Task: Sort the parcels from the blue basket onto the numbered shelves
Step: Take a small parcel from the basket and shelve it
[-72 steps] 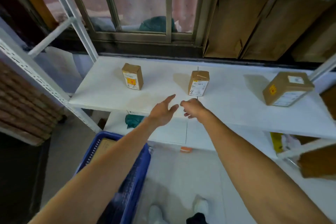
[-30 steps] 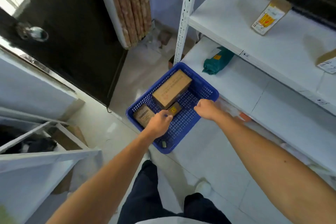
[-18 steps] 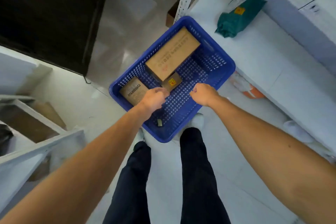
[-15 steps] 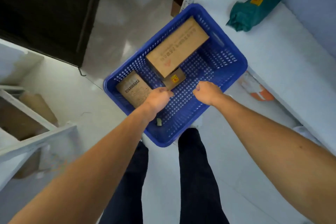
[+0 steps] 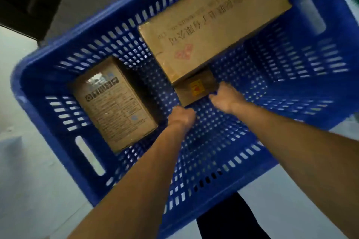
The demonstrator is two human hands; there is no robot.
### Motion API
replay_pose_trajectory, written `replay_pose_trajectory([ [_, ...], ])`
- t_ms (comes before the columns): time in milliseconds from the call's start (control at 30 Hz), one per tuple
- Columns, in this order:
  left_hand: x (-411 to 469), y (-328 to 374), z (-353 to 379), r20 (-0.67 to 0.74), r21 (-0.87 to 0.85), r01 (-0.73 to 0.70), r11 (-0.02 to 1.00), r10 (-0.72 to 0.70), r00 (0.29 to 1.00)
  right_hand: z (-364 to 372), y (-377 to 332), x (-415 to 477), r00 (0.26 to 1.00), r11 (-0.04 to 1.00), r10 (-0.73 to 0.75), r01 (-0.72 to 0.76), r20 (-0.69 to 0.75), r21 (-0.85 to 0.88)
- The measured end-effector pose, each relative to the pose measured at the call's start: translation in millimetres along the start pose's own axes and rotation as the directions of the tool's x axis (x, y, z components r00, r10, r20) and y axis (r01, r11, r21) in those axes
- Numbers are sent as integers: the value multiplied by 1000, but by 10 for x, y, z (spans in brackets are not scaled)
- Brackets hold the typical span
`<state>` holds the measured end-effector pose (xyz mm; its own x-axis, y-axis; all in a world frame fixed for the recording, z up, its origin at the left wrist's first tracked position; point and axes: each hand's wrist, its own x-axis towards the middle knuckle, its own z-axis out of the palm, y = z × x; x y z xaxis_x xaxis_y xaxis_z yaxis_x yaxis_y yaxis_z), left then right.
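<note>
1 small box half-hidden under big box: R grip grasps it, L grip unclear.

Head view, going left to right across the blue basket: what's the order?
Order: left handle slot → labelled box → left hand → small yellow-sticker box → right hand → right handle slot. The large carton spans several, omitted.

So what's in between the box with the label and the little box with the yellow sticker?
Only bare blue basket floor, in the head view. The labelled box and little box lie apart.
</note>
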<state>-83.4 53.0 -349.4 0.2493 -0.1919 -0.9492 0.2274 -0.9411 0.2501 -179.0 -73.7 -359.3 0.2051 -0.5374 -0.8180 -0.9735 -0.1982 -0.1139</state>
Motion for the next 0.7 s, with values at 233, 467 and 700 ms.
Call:
replay_pose_trajectory([
  [233, 682, -131, 172, -44, -149, -59, 987, 53, 998, 40, 69, 636, 997, 975, 34, -48, 68, 218],
  [467, 481, -210, 146, -40, -150, -78, 986, 73, 997, 4, 168, 312, 997, 890, 43, -67, 62, 452],
  [700, -817, -58, -125, 99, -144, -69, 987, 84, 992, -449, 118, -863, 992, 835, 113, -126, 57, 536],
])
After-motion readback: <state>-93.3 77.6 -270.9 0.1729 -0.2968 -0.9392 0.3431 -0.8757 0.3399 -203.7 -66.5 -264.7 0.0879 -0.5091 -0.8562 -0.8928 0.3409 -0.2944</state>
